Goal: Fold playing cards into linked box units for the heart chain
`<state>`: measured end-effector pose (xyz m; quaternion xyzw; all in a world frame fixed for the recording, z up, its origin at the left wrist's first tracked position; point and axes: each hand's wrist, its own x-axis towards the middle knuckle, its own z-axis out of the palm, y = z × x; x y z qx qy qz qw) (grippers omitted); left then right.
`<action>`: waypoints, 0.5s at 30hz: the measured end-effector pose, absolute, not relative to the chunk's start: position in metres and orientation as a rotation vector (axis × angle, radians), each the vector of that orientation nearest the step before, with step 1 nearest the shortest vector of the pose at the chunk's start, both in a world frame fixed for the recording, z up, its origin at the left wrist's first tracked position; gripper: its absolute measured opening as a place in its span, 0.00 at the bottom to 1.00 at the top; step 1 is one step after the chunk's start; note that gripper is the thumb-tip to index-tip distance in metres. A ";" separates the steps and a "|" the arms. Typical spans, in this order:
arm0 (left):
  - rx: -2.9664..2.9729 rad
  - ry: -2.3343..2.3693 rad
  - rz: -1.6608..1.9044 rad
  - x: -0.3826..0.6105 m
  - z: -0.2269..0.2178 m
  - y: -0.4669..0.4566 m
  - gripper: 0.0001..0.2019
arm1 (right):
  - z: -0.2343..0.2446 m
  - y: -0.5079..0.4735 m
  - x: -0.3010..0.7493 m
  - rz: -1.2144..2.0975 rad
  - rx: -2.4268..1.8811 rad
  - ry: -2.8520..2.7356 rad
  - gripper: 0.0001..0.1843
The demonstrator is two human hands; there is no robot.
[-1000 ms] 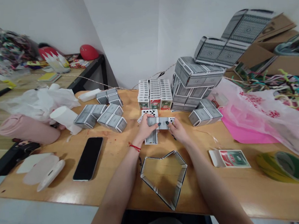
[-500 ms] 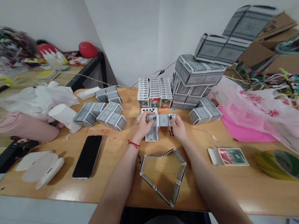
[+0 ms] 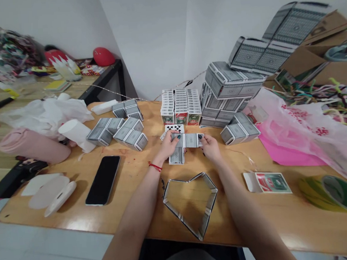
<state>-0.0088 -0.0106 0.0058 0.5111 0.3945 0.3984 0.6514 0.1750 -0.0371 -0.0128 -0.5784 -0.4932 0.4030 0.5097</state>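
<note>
My left hand, a red string bracelet at its wrist, is closed on the left part of a piece made of playing cards. The piece shows grey patterned backs, and one card extends down below the left hand's fingers. Gripping the right end of the row is my right hand, thumb on top. Just behind the left hand lie face-up playing cards with black pips. Between my forearms, a heart-shaped frame of folded cards stands on the table.
Stacked card boxes stand at the back, beside a tall structure of folded cards. Smaller card blocks sit left and right. A phone, an opened card box and yellow tape lie on the table.
My right thumb and fingers have shifted slightly on the right end of the cards; the letter corner there is now mostly covered. The whole view has moved a little.
</note>
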 end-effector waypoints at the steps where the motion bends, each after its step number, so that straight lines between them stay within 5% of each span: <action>1: 1.173 0.900 0.894 -0.009 0.006 -0.011 0.14 | -0.013 -0.037 0.176 0.985 -1.389 -1.201 0.19; 15: 1.627 1.228 1.189 -0.003 0.001 -0.009 0.08 | -0.012 -0.037 0.170 0.839 -1.528 -1.268 0.20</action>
